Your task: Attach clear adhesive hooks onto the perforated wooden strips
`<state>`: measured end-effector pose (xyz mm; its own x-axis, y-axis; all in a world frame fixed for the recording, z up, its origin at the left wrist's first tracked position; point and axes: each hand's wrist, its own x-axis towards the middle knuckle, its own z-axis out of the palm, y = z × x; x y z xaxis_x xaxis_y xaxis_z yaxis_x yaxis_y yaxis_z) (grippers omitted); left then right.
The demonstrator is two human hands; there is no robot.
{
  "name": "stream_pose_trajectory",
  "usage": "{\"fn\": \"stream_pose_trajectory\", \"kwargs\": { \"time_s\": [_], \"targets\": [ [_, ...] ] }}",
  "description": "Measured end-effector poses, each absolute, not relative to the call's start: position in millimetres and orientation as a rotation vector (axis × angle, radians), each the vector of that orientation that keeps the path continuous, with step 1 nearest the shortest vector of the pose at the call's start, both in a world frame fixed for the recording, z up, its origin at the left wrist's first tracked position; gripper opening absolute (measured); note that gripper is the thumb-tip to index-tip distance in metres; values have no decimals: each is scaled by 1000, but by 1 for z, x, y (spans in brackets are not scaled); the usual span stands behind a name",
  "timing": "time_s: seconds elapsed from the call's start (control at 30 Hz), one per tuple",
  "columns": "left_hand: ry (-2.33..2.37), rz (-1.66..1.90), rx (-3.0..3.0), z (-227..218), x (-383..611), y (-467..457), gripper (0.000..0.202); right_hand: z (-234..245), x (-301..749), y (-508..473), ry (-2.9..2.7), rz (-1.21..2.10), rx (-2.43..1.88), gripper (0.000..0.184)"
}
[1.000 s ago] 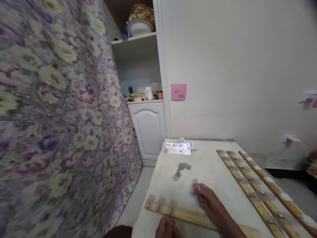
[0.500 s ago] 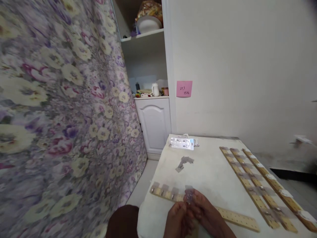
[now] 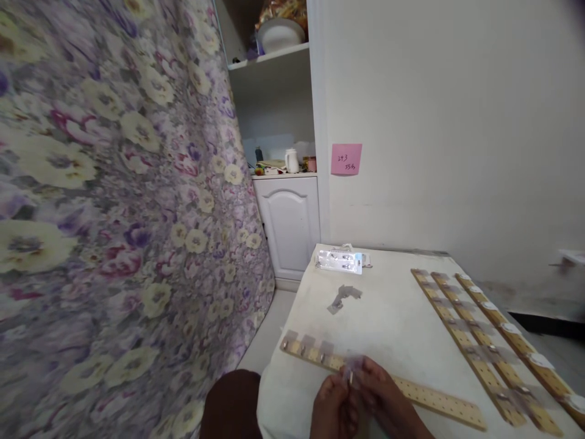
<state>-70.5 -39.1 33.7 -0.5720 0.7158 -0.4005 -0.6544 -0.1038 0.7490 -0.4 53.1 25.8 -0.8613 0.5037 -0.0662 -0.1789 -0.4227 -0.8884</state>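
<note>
My left hand (image 3: 333,405) and my right hand (image 3: 382,399) meet at the near edge of the white table (image 3: 393,317). Together their fingertips pinch a small clear packet with a metal piece (image 3: 351,371), held just above a long perforated wooden strip (image 3: 411,393). The left end of that strip carries a few small clear packets with metal pieces (image 3: 306,349). Loose clear packets (image 3: 343,297) lie in the middle of the table, beyond my hands.
Three more perforated wooden strips (image 3: 484,341) with packets lie along the table's right side. A clear blister pack (image 3: 340,261) sits at the far edge. A flowered curtain (image 3: 114,213) hangs at left, a white cabinet (image 3: 287,222) and a pink note (image 3: 346,159) behind.
My right hand drew back from the table's middle with a small packet, and my left hand rose to meet it over the near strip. The view shifted slightly left.
</note>
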Motion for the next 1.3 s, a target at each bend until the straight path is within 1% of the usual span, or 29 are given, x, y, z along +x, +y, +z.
{"fn": "stream_pose_trajectory", "kwargs": {
  "time_s": [0.13, 0.33, 0.47, 0.57, 0.73, 0.97, 1.3],
  "targets": [
    [1430, 1760, 71, 25, -77, -39, 39, 15, -4, 73, -1685, 2004, -604, 30],
    [1516, 1786, 76, 24, -80, -32, 30, 23, -11, 83, -2110, 1389, -771, 24],
    [1555, 1800, 27, 25, -79, -26, 24, 24, -17, 85, -2255, 1200, -843, 21],
    [1587, 1788, -27, 22, -79, -23, 23, 19, -23, 88, -2303, 1142, -889, 20],
    [1613, 1780, -68, 16, -79, -18, 19, 9, -29, 93, -2317, 1167, -877, 20],
    [1616, 1770, -54, 17, -76, -13, 22, 3, -28, 96, -2282, 1177, -885, 20],
    [1662, 1723, -36, 11, -78, -11, 16, -1, -28, 98, -2341, 1113, -964, 19]
  ]
}}
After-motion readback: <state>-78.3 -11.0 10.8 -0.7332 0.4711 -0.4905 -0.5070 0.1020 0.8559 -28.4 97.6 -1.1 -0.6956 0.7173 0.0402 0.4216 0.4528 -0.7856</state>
